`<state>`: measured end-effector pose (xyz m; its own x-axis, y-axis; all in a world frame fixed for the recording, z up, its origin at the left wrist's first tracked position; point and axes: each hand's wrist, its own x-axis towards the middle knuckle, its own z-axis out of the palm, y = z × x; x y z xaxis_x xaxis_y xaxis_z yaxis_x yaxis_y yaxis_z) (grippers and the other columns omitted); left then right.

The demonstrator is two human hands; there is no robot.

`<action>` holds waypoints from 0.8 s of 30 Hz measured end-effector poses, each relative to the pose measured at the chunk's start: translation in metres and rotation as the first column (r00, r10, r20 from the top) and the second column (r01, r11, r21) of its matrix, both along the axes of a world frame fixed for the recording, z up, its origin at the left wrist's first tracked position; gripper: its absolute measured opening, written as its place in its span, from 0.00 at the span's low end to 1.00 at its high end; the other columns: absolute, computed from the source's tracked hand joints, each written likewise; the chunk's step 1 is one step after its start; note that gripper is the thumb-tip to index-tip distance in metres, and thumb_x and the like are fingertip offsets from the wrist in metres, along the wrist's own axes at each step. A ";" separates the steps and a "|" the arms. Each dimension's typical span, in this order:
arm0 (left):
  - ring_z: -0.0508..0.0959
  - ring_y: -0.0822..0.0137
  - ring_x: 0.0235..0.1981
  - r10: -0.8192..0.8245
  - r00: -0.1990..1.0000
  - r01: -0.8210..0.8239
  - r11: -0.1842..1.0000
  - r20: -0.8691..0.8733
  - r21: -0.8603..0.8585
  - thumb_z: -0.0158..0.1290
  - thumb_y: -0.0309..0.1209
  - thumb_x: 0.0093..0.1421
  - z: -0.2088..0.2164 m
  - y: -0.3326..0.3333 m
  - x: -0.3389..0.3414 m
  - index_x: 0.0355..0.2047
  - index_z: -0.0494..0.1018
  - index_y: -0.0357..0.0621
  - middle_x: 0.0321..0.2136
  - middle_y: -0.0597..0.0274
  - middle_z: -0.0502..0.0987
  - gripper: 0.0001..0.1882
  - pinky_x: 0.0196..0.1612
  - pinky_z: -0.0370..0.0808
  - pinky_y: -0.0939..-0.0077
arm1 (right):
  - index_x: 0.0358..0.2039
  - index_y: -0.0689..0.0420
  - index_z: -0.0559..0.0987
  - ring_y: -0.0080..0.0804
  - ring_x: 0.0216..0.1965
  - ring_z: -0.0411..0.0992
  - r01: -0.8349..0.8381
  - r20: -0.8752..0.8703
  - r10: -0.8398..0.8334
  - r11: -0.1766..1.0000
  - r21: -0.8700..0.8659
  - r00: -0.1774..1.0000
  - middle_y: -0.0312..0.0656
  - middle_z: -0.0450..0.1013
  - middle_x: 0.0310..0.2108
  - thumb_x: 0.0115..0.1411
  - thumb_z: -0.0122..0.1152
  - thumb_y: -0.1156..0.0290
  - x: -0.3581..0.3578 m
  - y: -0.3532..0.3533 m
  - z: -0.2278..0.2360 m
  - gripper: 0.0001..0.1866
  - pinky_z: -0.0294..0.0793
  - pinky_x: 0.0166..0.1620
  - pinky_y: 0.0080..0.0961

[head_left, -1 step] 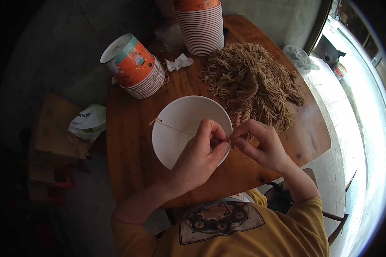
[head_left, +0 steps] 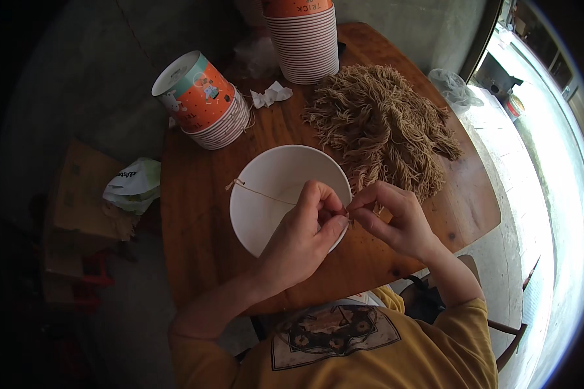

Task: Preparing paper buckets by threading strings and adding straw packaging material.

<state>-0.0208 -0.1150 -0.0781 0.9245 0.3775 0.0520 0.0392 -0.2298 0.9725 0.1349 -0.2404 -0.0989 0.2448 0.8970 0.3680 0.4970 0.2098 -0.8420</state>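
A white paper bucket [head_left: 266, 168] stands mouth up on the wooden table in front of me. A thin tan string [head_left: 263, 193] is knotted at its left rim and runs across the opening to my fingers. At the right rim, my left hand [head_left: 308, 230] is closed in a pinch on the string. Fingertips together, my right hand [head_left: 396, 217] pinches the string's end close beside it. My fingers hide the exact spot where string and rim meet. Behind my right hand lies a large heap of tan strings [head_left: 389, 123].
An upside-down stack of orange-printed paper buckets [head_left: 207, 107] stands at the back left of the table [head_left: 201, 227]. A taller stack [head_left: 302, 48] rises behind, with crumpled white paper [head_left: 271, 94] between them. A clear plastic bag [head_left: 453, 89] hangs at the right edge. Cardboard boxes [head_left: 84, 194] sit left.
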 end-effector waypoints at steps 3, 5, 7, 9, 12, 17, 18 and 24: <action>0.72 0.71 0.33 -0.012 1.000 0.012 1.000 -0.001 0.020 0.48 0.23 0.64 -0.003 0.001 -0.001 0.39 0.59 0.39 0.32 0.62 0.69 0.08 0.39 0.71 0.73 | 0.35 0.60 0.77 0.35 0.36 0.75 0.025 -0.023 -0.025 1.000 -0.008 0.999 0.41 0.75 0.32 0.57 0.59 0.77 0.000 0.000 -0.002 0.05 0.73 0.38 0.26; 0.72 0.71 0.33 -0.021 1.000 0.020 0.998 0.013 0.061 0.47 0.24 0.64 -0.005 0.001 -0.002 0.39 0.60 0.39 0.31 0.61 0.69 0.07 0.38 0.71 0.73 | 0.35 0.60 0.77 0.34 0.36 0.75 0.033 -0.046 -0.033 0.999 -0.012 0.998 0.40 0.75 0.32 0.57 0.59 0.76 0.000 0.000 -0.003 0.05 0.73 0.38 0.26; 0.72 0.71 0.33 -0.018 1.000 0.017 0.998 0.013 0.061 0.47 0.24 0.64 -0.004 0.001 -0.002 0.39 0.60 0.39 0.31 0.61 0.69 0.07 0.39 0.71 0.73 | 0.35 0.60 0.77 0.33 0.36 0.75 0.031 -0.073 -0.033 0.999 -0.029 0.997 0.40 0.75 0.32 0.58 0.60 0.75 0.000 0.000 -0.002 0.05 0.73 0.39 0.26; 0.72 0.71 0.33 -0.017 1.000 0.016 0.998 0.014 0.060 0.47 0.24 0.64 -0.004 0.001 -0.002 0.39 0.60 0.39 0.31 0.61 0.69 0.07 0.39 0.71 0.73 | 0.35 0.60 0.77 0.33 0.36 0.75 0.033 -0.089 -0.036 0.999 -0.034 0.995 0.40 0.75 0.32 0.58 0.60 0.75 0.000 0.000 -0.002 0.05 0.73 0.39 0.26; 0.72 0.72 0.33 -0.016 1.000 0.015 0.999 0.000 0.035 0.47 0.23 0.64 -0.001 0.001 -0.002 0.39 0.60 0.39 0.31 0.62 0.69 0.07 0.39 0.71 0.74 | 0.35 0.60 0.77 0.32 0.37 0.75 0.035 -0.114 -0.041 0.998 -0.056 0.993 0.40 0.75 0.33 0.58 0.60 0.75 0.000 0.000 -0.002 0.05 0.73 0.40 0.26; 0.69 0.77 0.40 -0.017 0.999 0.013 0.996 -0.047 -0.089 0.47 0.21 0.63 0.002 0.003 -0.003 0.40 0.61 0.40 0.37 0.65 0.68 0.08 0.47 0.67 0.79 | 0.34 0.60 0.77 0.33 0.37 0.75 0.032 -0.124 -0.039 0.998 -0.057 0.992 0.41 0.75 0.33 0.58 0.60 0.74 0.000 0.000 -0.003 0.05 0.73 0.40 0.26; 0.69 0.77 0.40 -0.017 0.999 0.012 0.996 -0.047 -0.088 0.47 0.21 0.63 0.002 0.003 -0.003 0.40 0.61 0.40 0.37 0.65 0.68 0.08 0.47 0.67 0.79 | 0.34 0.60 0.77 0.33 0.37 0.75 0.029 -0.125 -0.036 0.998 -0.056 0.992 0.41 0.75 0.33 0.58 0.60 0.74 0.001 0.000 -0.003 0.05 0.73 0.40 0.26; 0.69 0.78 0.40 -0.020 0.999 0.017 0.996 -0.040 -0.084 0.46 0.20 0.62 0.003 0.003 -0.003 0.40 0.61 0.40 0.36 0.66 0.68 0.08 0.47 0.67 0.79 | 0.34 0.61 0.77 0.30 0.37 0.75 0.030 -0.189 -0.044 0.996 -0.079 0.981 0.40 0.75 0.32 0.58 0.59 0.74 0.000 -0.001 -0.005 0.05 0.72 0.41 0.25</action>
<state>-0.0237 -0.1122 -0.0748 0.9322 0.3616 -0.0167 0.0754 -0.1487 0.9860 0.1351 -0.2416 -0.1035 0.3374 0.9094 0.2433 0.3327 0.1266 -0.9345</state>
